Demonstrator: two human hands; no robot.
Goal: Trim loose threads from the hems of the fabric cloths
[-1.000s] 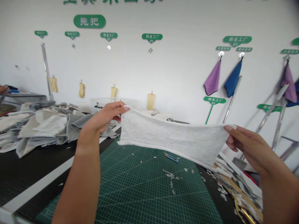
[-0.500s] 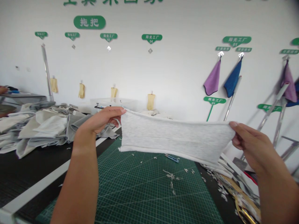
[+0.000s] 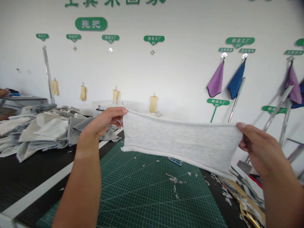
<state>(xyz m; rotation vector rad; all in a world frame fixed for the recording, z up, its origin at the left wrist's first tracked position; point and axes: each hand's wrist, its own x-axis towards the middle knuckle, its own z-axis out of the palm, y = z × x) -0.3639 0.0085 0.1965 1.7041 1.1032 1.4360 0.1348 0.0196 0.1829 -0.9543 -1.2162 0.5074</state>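
A light grey strip of knit fabric (image 3: pixel 180 137) with rolled edges is stretched out in the air between my two hands. My left hand (image 3: pixel 108 120) pinches its upper left corner between thumb and fingers. At the upper right corner my right hand (image 3: pixel 258 142) is closed on the cloth, thumb on top. The strip's lower edge hangs loose and slopes down to the right. Below it lies a green cutting mat (image 3: pixel 142 196) with a grid of lines. Small blue thread snips (image 3: pixel 174 161) rest on the mat, partly covered by the cloth.
Left of the mat is a big heap of grey and beige fabric pieces (image 3: pixel 49 126). Scraps (image 3: pixel 174 180) litter the mat. Gold-handled scissors (image 3: pixel 249 218) lie at the lower right among cuttings. Gloves, cloths (image 3: pixel 216 79) and poles hang or lean along the white wall.
My right hand has moved slightly to the right, drawing the fabric wider. The cloth's lower left edge sits a little higher. My left hand keeps its pinch nearly in place.
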